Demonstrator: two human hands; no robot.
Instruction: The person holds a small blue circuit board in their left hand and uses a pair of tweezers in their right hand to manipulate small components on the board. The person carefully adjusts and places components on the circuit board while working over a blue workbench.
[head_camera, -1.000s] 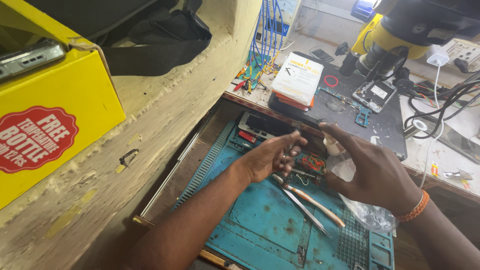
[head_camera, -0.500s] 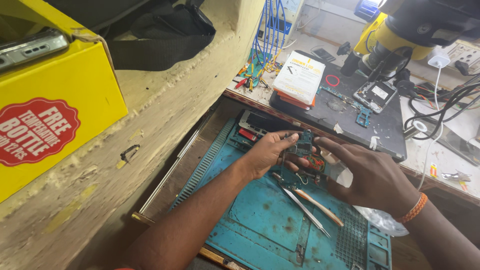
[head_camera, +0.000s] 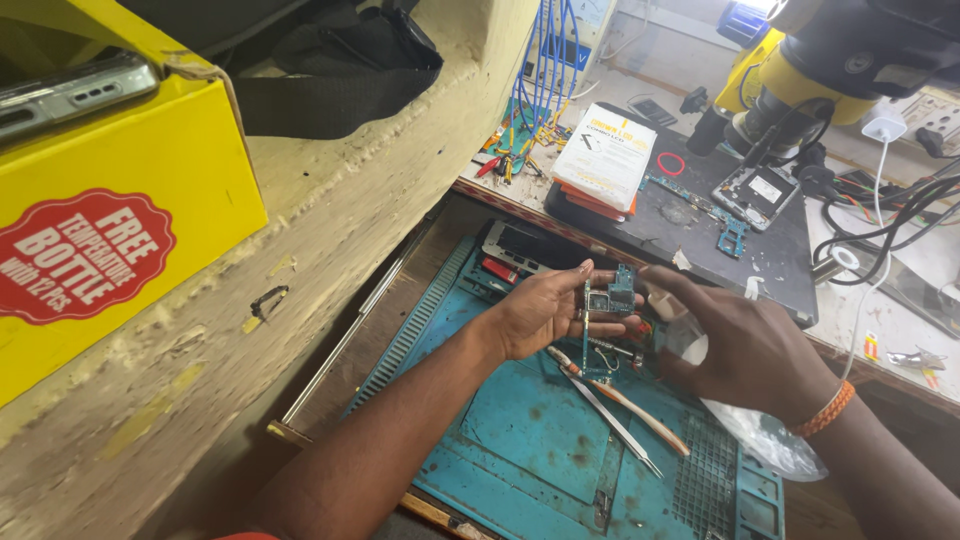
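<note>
Over the open drawer lined with a blue-green silicone work mat (head_camera: 520, 440), the left hand (head_camera: 545, 310) pinches a narrow green-and-blue circuit board (head_camera: 603, 320) and holds it upright, fingers closed on its left edge, thumb near the top. Close to the board's right side, the right hand (head_camera: 745, 350) has its fingers loosely spread and its fingertips just beside the board's upper corner; I cannot tell whether they touch it. An orange beaded bracelet (head_camera: 825, 410) sits on that wrist, and a crumpled clear plastic bag (head_camera: 765, 435) lies under the right hand, though whether the hand grips it cannot be made out. Below both hands, silver metal tweezers (head_camera: 615, 425) and a thin wooden-handled tool (head_camera: 640, 415) lie slantwise on the mat, crossing near their upper ends. A dark phone frame (head_camera: 520, 245) rests at the mat's far edge. Beyond the drawer, on the table, a black mat (head_camera: 690, 240) carries a white and yellow box (head_camera: 605, 155), a small red ring (head_camera: 670, 164) and a second long blue circuit board (head_camera: 715, 215). A yellow and black microscope (head_camera: 800, 70) stands behind them. On the left, a yellow cardboard box (head_camera: 120, 220) sits on the rough, pale ledge (head_camera: 300, 250).
</note>
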